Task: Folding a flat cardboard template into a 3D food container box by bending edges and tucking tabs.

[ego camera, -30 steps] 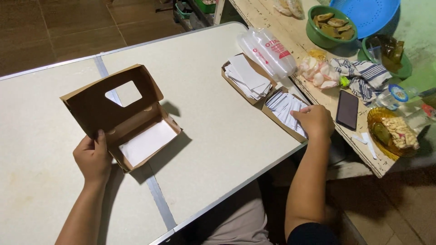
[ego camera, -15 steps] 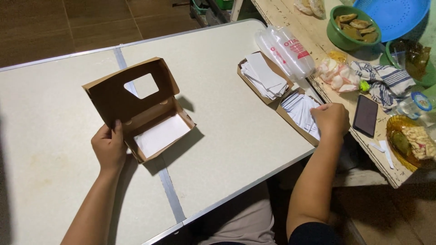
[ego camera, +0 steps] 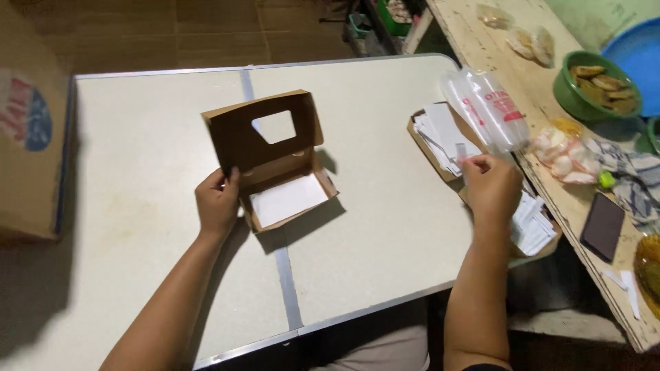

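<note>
A brown cardboard box point(ego camera: 275, 165) with a windowed lid stands open on the pale folding table point(ego camera: 137, 137); a white paper liner point(ego camera: 285, 199) lies in its base. My left hand point(ego camera: 216, 203) grips the box's left side. My right hand point(ego camera: 489, 184) is raised above an open brown tray of white paper sheets point(ego camera: 443, 134) at the table's right edge, pinching a small white slip point(ego camera: 462, 152) between its fingertips. More white sheets point(ego camera: 533, 223) lie beneath my right wrist.
A clear plastic bag roll point(ego camera: 489, 106) lies by the tray. On the wooden bench to the right are a green bowl of food point(ego camera: 597, 86), a blue basin point(ego camera: 636, 51), bagged snacks point(ego camera: 564, 154), a dark phone point(ego camera: 603, 227) and a cloth point(ego camera: 636, 178). A large carton point(ego camera: 31, 130) stands at far left.
My right hand has lifted from the lower stack of sheets, now holding a small white slip. My view shifted, moving everything rightward in view. My left hand stays on the box.
</note>
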